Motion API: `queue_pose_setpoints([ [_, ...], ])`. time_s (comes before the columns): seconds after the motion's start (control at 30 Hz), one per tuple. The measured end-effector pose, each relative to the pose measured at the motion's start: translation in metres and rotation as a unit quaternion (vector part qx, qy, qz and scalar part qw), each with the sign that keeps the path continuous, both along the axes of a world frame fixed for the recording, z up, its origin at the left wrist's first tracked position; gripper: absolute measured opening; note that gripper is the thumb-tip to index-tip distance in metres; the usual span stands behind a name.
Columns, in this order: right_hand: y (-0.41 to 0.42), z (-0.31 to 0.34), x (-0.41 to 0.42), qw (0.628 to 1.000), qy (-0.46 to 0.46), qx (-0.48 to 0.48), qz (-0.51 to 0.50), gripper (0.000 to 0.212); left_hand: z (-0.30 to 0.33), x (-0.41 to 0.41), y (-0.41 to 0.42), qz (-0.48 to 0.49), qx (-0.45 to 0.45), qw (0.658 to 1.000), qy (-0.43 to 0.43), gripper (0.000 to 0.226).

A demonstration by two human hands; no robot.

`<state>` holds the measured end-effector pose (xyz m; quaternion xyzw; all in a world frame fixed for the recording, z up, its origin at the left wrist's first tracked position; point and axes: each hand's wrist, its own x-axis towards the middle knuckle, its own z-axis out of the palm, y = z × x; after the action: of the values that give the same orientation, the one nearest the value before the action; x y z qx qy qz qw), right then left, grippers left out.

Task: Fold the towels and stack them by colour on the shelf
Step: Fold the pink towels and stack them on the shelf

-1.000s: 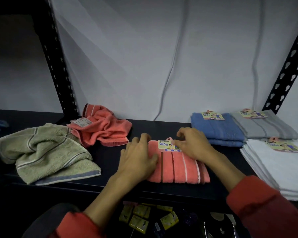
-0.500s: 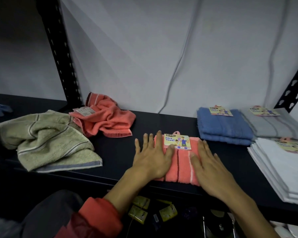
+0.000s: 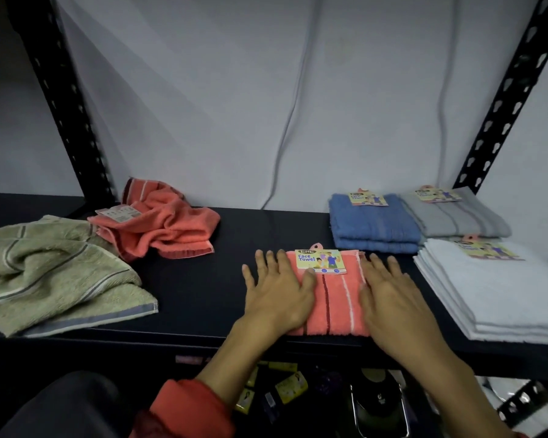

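Mid-shelf front: folded coral towel (image 3: pixel 332 298), tag up.
L hand (image 3: pixel 277 294): flat, fingers spread, pressing; grips nothing.
R hand (image 3: pixel 393 300): same.
Handling: prob. soft, light, floppy; lift by both side edges.

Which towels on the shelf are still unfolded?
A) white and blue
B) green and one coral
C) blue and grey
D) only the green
B: the green towel and the crumpled coral towel lie bunched at the left of the shelf, while the blue towels, grey towel and white towels sit folded, and both hands press flat on the folded coral towel.
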<state>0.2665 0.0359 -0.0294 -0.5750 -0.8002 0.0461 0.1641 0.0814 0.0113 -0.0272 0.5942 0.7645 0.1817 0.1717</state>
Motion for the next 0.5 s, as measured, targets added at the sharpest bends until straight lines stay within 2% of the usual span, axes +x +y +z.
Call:
queue_pose_setpoints([
  [0.1,0.009,0.01,0.007,0.999,0.009,0.052,-0.009,0.063,0.003,0.031,0.023,-0.012,-0.029,0.999,0.007,0.077],
  [0.17,0.011,0.012,0.003,0.998,0.031,0.053,0.007,0.067,0.006,0.04,0.035,-0.034,-0.049,0.998,0.006,0.075],
  [0.23,0.012,0.005,-0.001,0.999,0.0,0.031,0.033,0.081,0.008,0.034,0.039,-0.049,-0.053,0.997,-0.003,0.072],
  [0.3,0.018,-0.003,0.005,0.999,-0.031,0.017,0.034,0.085,0.01,0.014,0.037,-0.049,-0.027,0.998,0.002,0.069],
  [0.5,0.041,-0.001,0.042,0.997,-0.062,0.009,0.035,0.061,0.016,-0.083,0.022,0.008,0.085,0.984,0.154,0.067],
])
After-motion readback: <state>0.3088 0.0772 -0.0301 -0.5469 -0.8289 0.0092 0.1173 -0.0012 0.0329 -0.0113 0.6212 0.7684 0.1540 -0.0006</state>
